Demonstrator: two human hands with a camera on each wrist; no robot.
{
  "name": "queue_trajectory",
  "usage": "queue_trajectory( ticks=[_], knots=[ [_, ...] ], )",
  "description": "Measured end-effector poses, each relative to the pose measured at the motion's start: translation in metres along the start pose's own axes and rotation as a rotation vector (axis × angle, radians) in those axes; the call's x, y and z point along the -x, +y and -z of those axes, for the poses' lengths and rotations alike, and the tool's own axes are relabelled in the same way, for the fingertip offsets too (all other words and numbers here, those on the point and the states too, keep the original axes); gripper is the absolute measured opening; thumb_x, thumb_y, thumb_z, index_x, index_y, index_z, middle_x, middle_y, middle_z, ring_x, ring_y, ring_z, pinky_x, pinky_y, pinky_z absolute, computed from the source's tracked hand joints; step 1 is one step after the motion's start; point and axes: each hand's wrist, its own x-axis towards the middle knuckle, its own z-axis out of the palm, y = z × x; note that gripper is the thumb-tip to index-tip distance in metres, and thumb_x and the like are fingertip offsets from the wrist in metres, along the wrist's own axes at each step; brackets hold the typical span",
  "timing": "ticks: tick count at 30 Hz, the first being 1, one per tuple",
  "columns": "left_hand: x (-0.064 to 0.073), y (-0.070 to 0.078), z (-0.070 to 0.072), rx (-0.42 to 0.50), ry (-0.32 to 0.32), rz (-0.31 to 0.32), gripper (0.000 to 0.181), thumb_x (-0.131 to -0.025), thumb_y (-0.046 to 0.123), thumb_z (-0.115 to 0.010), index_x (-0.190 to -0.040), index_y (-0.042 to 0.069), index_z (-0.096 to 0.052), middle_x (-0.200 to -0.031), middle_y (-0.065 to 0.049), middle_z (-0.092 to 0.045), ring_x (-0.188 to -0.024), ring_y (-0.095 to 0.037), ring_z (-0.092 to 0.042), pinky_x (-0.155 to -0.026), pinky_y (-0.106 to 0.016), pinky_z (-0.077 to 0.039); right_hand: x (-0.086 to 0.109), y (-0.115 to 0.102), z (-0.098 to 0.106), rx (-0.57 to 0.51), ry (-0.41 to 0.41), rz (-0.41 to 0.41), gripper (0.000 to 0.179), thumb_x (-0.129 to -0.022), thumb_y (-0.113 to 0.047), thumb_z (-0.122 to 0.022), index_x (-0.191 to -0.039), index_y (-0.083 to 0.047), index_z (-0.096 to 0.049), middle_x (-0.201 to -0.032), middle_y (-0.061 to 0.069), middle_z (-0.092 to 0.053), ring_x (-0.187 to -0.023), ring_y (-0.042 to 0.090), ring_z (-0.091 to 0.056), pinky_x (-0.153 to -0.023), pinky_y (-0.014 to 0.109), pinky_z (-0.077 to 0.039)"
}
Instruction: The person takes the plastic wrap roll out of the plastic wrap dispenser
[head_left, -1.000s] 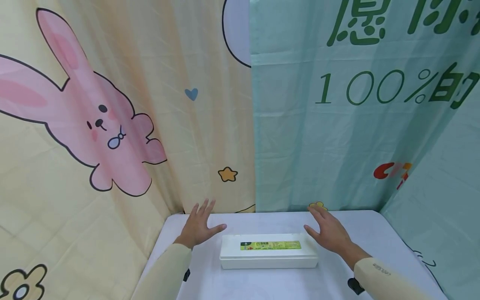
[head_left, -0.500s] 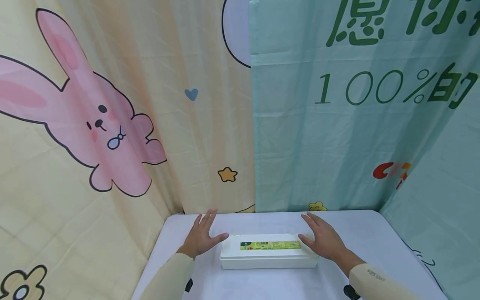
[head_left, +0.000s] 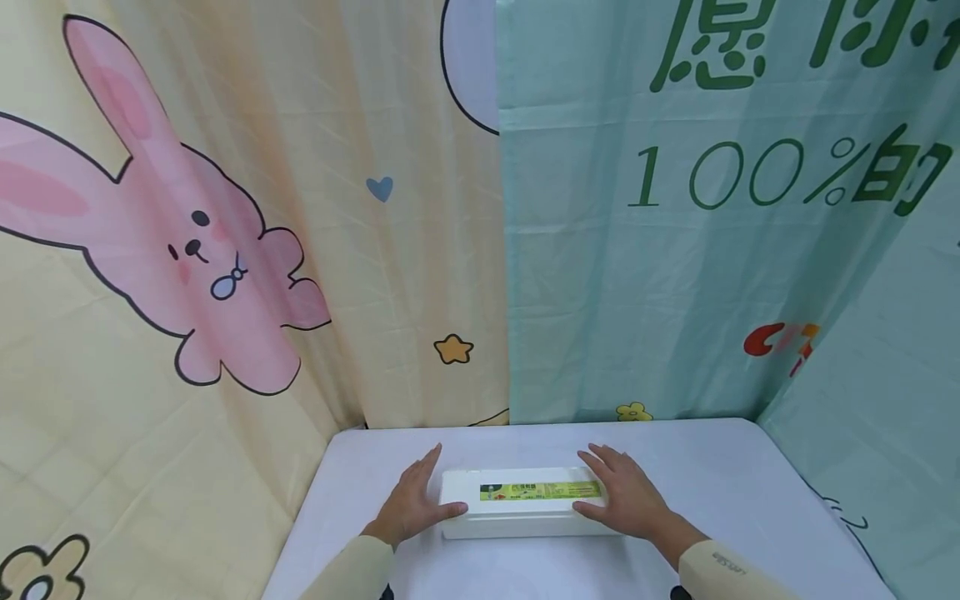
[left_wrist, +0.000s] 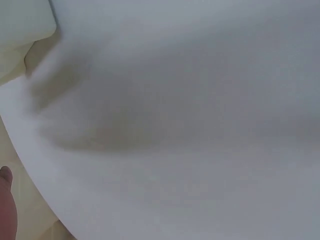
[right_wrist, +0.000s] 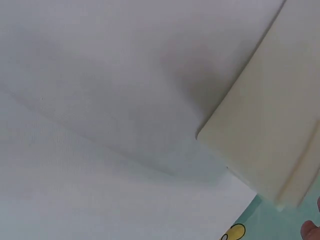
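A long white lidded box (head_left: 525, 523) with a yellow-green label (head_left: 540, 491) on top sits on the table, its long side facing me. My left hand (head_left: 415, 500) is at the box's left end, fingers straight and spread, thumb lying over the front corner in the head view. Over the right end is my right hand (head_left: 626, 492), fingers extended, its thumb across the lid's front edge. A corner of the box shows in the left wrist view, with one fingertip (left_wrist: 6, 177) at the edge. In the right wrist view fingertips (right_wrist: 311, 231) appear beyond the box's end.
The table (head_left: 720, 475) has a white cover. Behind it hang a cream curtain (head_left: 405, 275) with a pink rabbit print and a blue-green curtain (head_left: 570, 292) with green lettering, close to the table's far edge.
Both hands have come down and inward to the box's ends, the right hand moving farther left over the lid. The box stays where it was.
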Motion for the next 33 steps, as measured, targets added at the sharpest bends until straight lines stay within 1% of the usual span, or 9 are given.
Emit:
queue_trajectory(
  ticks=[2,9,13,15,19,22,25,29,33],
  knots=[
    [0.002,-0.003,-0.006,0.017,-0.003,0.011,0.127,-0.063,0.072,-0.085,-0.164,0.027,-0.023,-0.165,-0.012,-0.035,-0.151,-0.044,-0.032,-0.116,-0.073,-0.033,0.000,-0.003,-0.003,-0.005,-0.009,0.001,0.094,-0.076,-0.072,-0.074,-0.152,-0.023,-0.048,-0.160,0.006,-0.044,-0.149,0.036,-0.039,-0.123,0.063,-0.031],
    [0.006,-0.019,-0.029,0.058,-0.009,0.025,0.136,-0.058,0.068,-0.090,-0.165,0.022,-0.019,-0.162,-0.019,-0.038,-0.148,-0.048,-0.036,-0.114,-0.071,-0.036,-0.004,-0.013,-0.013,-0.041,-0.052,0.019,0.100,-0.071,-0.076,-0.076,-0.153,-0.027,-0.047,-0.162,0.003,-0.042,-0.153,0.036,-0.032,-0.125,0.065,-0.023],
    [0.006,-0.024,-0.037,0.136,-0.019,0.048,0.140,-0.056,0.065,-0.093,-0.165,0.020,-0.016,-0.164,-0.016,-0.037,-0.150,-0.047,-0.032,-0.117,-0.072,-0.031,-0.008,-0.018,-0.017,-0.041,-0.082,0.029,0.102,-0.069,-0.077,-0.077,-0.153,-0.028,-0.046,-0.163,0.002,-0.040,-0.153,0.036,-0.031,-0.126,0.065,-0.021],
    [0.005,-0.027,-0.042,0.163,-0.022,0.058,0.142,-0.056,0.063,-0.094,-0.165,0.017,-0.016,-0.164,-0.015,-0.038,-0.151,-0.046,-0.031,-0.119,-0.072,-0.028,-0.009,-0.020,-0.019,-0.047,-0.094,0.034,0.102,-0.069,-0.076,-0.078,-0.153,-0.028,-0.046,-0.163,0.003,-0.040,-0.153,0.037,-0.031,-0.126,0.066,-0.020],
    [0.004,-0.032,-0.051,0.185,-0.017,0.057,0.145,-0.054,0.062,-0.095,-0.164,0.011,-0.016,-0.164,-0.016,-0.037,-0.151,-0.047,-0.030,-0.120,-0.071,-0.026,-0.012,-0.025,-0.021,-0.042,-0.109,0.049,0.103,-0.068,-0.074,-0.080,-0.153,-0.028,-0.045,-0.163,0.003,-0.039,-0.153,0.038,-0.031,-0.125,0.067,-0.020],
    [0.005,-0.036,-0.056,0.190,-0.013,0.039,0.144,-0.054,0.061,-0.095,-0.164,0.009,-0.017,-0.166,-0.016,-0.033,-0.151,-0.048,-0.029,-0.120,-0.070,-0.026,-0.014,-0.028,-0.022,-0.031,-0.113,0.056,0.103,-0.068,-0.072,-0.082,-0.154,-0.027,-0.045,-0.163,0.004,-0.040,-0.152,0.038,-0.032,-0.125,0.068,-0.020],
    [0.006,-0.038,-0.060,0.196,0.011,-0.006,0.138,-0.058,0.057,-0.095,-0.163,0.008,-0.020,-0.165,-0.019,-0.033,-0.150,-0.049,-0.030,-0.121,-0.069,-0.026,-0.016,-0.032,-0.023,-0.028,-0.118,0.060,0.104,-0.067,-0.069,-0.084,-0.154,-0.027,-0.045,-0.162,0.005,-0.040,-0.151,0.038,-0.034,-0.125,0.067,-0.021],
    [0.008,-0.041,-0.066,0.214,0.071,-0.077,0.131,-0.061,0.049,-0.096,-0.161,0.006,-0.023,-0.162,-0.021,-0.038,-0.149,-0.048,-0.033,-0.121,-0.067,-0.029,-0.020,-0.036,-0.026,-0.038,-0.137,0.053,0.104,-0.067,-0.067,-0.085,-0.154,-0.028,-0.044,-0.161,0.005,-0.042,-0.149,0.037,-0.038,-0.125,0.067,-0.021],
    [0.005,-0.041,-0.070,0.256,0.115,-0.149,0.129,-0.062,0.049,-0.096,-0.160,0.003,-0.027,-0.157,-0.017,-0.046,-0.146,-0.042,-0.042,-0.121,-0.063,-0.032,-0.022,-0.038,-0.029,-0.039,-0.160,0.033,0.104,-0.067,-0.067,-0.086,-0.154,-0.028,-0.043,-0.159,0.005,-0.044,-0.146,0.035,-0.041,-0.125,0.067,-0.021]
  ],
)
